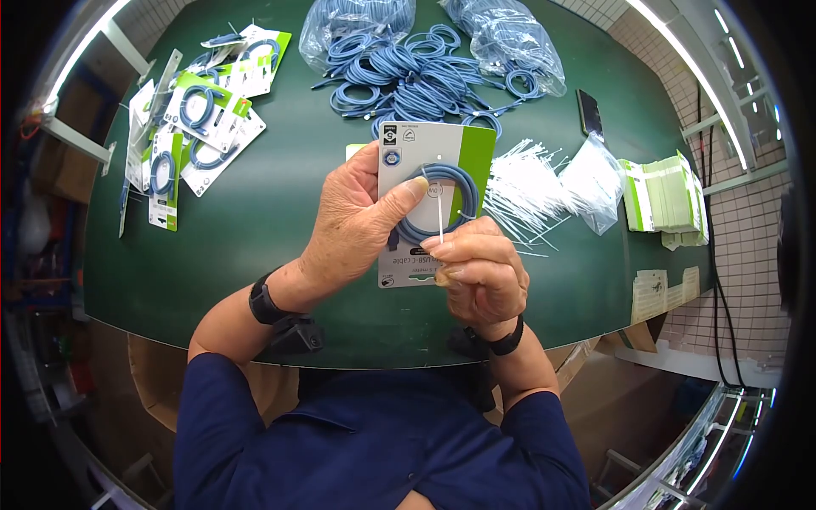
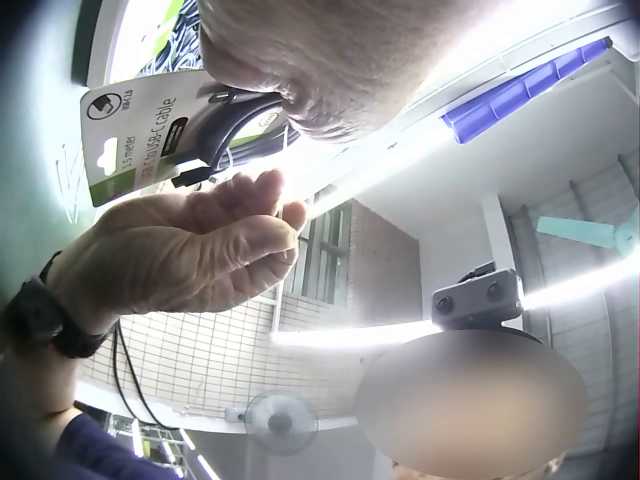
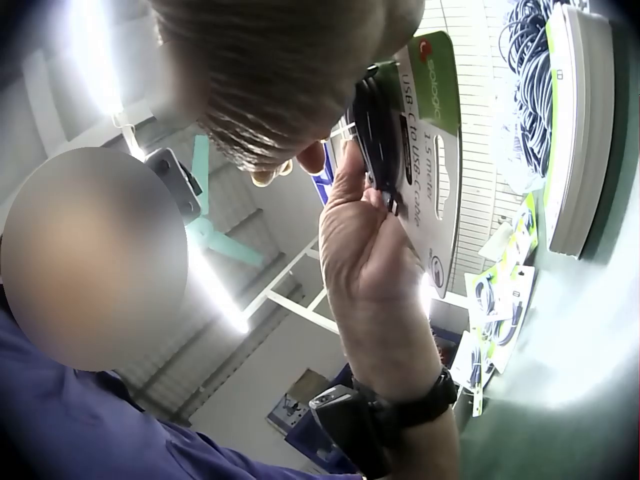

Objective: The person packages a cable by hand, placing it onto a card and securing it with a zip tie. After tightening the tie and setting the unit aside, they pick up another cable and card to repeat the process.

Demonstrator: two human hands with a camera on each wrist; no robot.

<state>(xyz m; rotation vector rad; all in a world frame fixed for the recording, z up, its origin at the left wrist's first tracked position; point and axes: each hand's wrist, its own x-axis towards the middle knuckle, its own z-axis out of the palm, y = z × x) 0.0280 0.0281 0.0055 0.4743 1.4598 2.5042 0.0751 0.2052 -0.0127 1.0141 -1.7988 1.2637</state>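
Note:
I hold a white and green packaging card [image 1: 425,149] upright over the green table [image 1: 255,229]. A coiled blue cable [image 1: 457,183] lies on the card's face. My left hand [image 1: 393,202] grips the card from the left, with its thumb pressed on the coil. Just below the coil, my right hand [image 1: 438,246] pinches a thin white tie [image 1: 440,219] that stands up across the coil. The left wrist view shows the card [image 2: 130,130] and the right hand [image 2: 180,255] from below. In the right wrist view the left hand [image 3: 365,250] clasps the card [image 3: 440,150].
A heap of loose blue cables [image 1: 408,72] and two bags of cables [image 1: 510,38] lie at the back. White ties [image 1: 527,183] and a plastic bag [image 1: 595,183] lie to the right, beside stacked cards [image 1: 667,195]. Packed cards [image 1: 200,110] lie at the left.

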